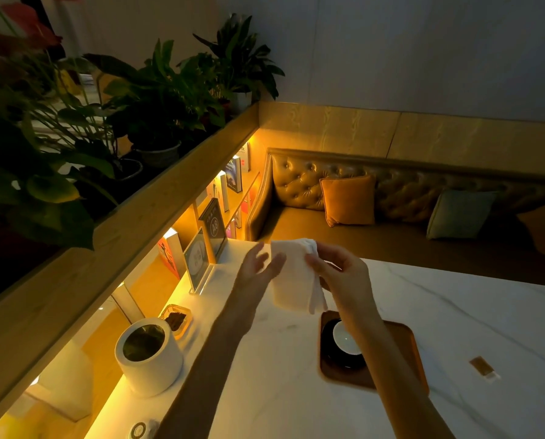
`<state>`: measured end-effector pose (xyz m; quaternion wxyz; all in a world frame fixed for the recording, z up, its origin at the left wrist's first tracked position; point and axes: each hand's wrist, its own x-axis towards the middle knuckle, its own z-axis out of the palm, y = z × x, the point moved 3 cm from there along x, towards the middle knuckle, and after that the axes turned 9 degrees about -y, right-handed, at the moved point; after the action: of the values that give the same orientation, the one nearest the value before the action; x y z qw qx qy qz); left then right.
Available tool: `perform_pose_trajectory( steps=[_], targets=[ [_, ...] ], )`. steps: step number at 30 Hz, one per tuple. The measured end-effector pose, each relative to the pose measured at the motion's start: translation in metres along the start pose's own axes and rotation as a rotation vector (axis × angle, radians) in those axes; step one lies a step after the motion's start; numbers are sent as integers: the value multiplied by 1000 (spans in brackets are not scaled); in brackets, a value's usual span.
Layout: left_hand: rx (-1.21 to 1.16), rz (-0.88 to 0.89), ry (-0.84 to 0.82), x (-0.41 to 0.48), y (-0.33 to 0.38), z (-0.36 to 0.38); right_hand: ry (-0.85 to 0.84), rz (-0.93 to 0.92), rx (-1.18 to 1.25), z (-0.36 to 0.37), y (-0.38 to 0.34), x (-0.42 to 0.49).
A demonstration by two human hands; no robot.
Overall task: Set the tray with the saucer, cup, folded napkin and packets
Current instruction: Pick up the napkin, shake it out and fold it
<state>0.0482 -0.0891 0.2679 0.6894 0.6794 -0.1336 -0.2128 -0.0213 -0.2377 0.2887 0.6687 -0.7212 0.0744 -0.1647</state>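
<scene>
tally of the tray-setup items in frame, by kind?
tray: 1
saucer: 1
cup: 1
napkin: 1
packet: 1 (off the tray)
total: 5

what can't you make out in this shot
- Head view: the right arm covers part of the cup, saucer and tray.
- Napkin, pinched by the right hand: blurred, so its folds cannot be counted.
- Left hand: fingers blurred, so contact with the napkin is unclear.
- Packet on the table: too small to read.
- Round object: cut off by the bottom edge.
</scene>
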Motion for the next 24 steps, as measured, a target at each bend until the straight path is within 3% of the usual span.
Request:
perform_pose_trajectory(
  steps=[3, 6, 13, 16, 19, 24],
  targets=[
    [-450, -192, -306, 3, -20, 0, -115, 92, 201, -7, 1, -2],
    [-623, -197, -410, 5, -30, 0, -138, 162, 267, -17, 5, -2],
    [-318, -49, -246, 14, -16, -3, -70, 260, 278, -47, 27, 0],
    [-284, -95, -283, 13, -19, -2, -88, 306, 256, -54, 37, 0],
    [-261, -155, -280, 12, -30, -1, -217, 438, 199, -52, 46, -3],
    [-379, -343, -374, 4, -54, -6, -293, 537, 294, -53, 65, -14]
  ],
)
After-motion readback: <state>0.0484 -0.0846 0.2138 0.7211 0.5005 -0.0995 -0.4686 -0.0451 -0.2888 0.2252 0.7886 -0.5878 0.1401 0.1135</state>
